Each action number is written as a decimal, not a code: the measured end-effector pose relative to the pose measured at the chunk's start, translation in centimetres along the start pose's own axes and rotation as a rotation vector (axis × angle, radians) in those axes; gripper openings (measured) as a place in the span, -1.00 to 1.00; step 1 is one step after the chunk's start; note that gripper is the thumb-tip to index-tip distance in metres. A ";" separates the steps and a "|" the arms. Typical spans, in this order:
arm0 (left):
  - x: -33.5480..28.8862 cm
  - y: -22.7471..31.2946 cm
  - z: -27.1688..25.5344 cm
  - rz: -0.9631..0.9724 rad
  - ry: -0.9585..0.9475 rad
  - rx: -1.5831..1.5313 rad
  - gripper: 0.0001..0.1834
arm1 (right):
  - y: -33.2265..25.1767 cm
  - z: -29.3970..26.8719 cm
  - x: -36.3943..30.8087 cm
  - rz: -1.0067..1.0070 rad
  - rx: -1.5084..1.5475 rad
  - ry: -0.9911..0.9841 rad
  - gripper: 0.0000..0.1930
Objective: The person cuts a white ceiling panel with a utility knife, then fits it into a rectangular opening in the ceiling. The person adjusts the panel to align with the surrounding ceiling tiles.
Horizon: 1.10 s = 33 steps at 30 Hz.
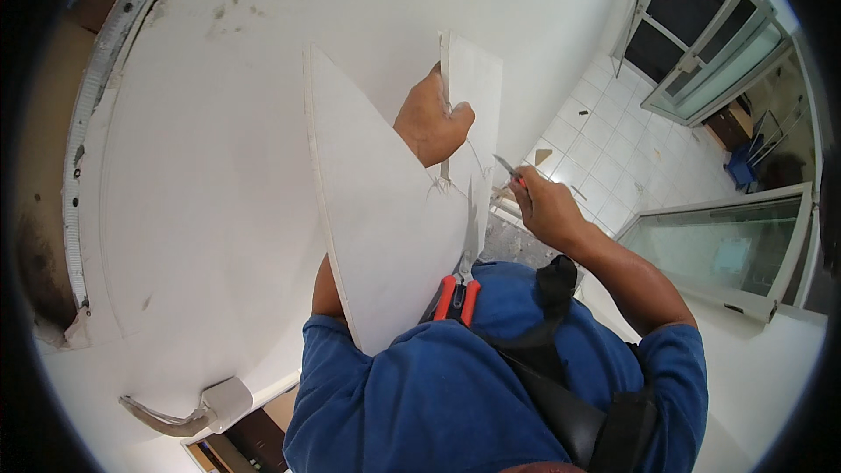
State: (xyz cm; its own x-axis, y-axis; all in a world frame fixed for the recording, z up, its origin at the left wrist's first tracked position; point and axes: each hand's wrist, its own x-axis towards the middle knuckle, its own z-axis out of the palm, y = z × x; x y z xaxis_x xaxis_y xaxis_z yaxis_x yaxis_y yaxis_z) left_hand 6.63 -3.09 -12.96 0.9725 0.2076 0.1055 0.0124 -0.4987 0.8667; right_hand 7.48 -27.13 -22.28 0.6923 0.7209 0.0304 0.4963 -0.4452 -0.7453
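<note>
1. Head view: I see the left hand (433,125) curled around the edge of the white strip (477,74), thumb over it.
2. And there, the right hand (554,208), fingers wrapped tight on a knife (505,165), blade just beside the strip!
3. The broad board (377,210) leans down to the blue shirt (438,394); I can't tell whether it joins the strip.
4. Red-handled snips (449,296) sit against the chest.

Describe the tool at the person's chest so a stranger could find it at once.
Start from the blue shirt at lower centre. At its top edge, next to the white board, is a pliers-like tool. Its paired bright red handles set it apart from the board and black straps.
</note>
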 end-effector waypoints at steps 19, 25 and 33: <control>-0.1 0.7 0.6 0.095 0.028 0.010 -0.42 | -2.4 -0.4 2.7 -0.047 -0.001 -0.061 -0.76; 0.0 0.6 0.1 0.032 0.014 0.092 -0.45 | -3.9 -2.8 4.1 -0.035 -0.160 -0.202 -0.74; 0.4 1.3 -0.2 -0.104 -0.087 0.109 -0.44 | -6.6 -7.5 7.3 -0.112 -0.274 -0.423 -0.73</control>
State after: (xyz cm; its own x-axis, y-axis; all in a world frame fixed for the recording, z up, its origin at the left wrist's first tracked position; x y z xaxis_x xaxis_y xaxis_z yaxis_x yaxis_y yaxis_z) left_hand 7.00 -3.45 -11.69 0.9810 0.1920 -0.0288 0.1350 -0.5678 0.8120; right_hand 13.17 -22.95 -12.18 0.3829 0.8985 -0.2147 0.7134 -0.4352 -0.5492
